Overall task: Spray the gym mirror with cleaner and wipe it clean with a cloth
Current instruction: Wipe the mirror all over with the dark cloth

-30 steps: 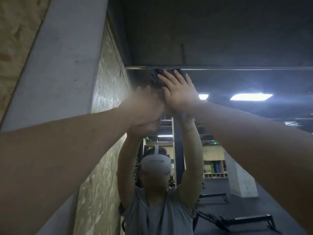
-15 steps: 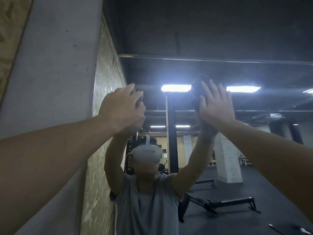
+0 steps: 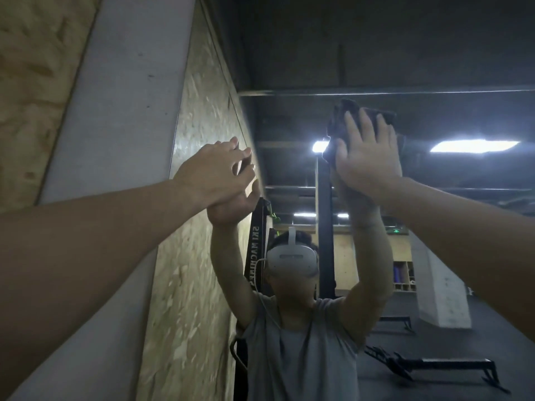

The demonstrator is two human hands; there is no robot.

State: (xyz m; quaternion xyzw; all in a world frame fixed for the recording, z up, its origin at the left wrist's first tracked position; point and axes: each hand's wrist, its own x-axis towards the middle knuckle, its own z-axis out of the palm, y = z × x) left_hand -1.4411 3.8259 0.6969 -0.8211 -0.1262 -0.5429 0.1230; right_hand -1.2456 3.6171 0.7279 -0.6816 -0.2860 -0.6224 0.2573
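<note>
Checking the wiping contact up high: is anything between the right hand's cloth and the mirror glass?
Nothing visible. The right hand presses the dark cloth flat against the mirror, just under its top edge.

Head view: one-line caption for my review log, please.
Right hand presses a dark cloth flat high on the gym mirror; left hand rests beside it.

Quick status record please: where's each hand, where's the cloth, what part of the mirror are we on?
right hand: flat, fingers straight, pressing the cloth to the glass
cloth: dark, bunched under the right palm, showing above the fingers
left hand: raised against the mirror near its left edge, fingers loosely bent, holds nothing visible
mirror: work is high up, just below the top edge
spray bottle: not in view
wall: grey strip and chipboard left of the mirror
</note>
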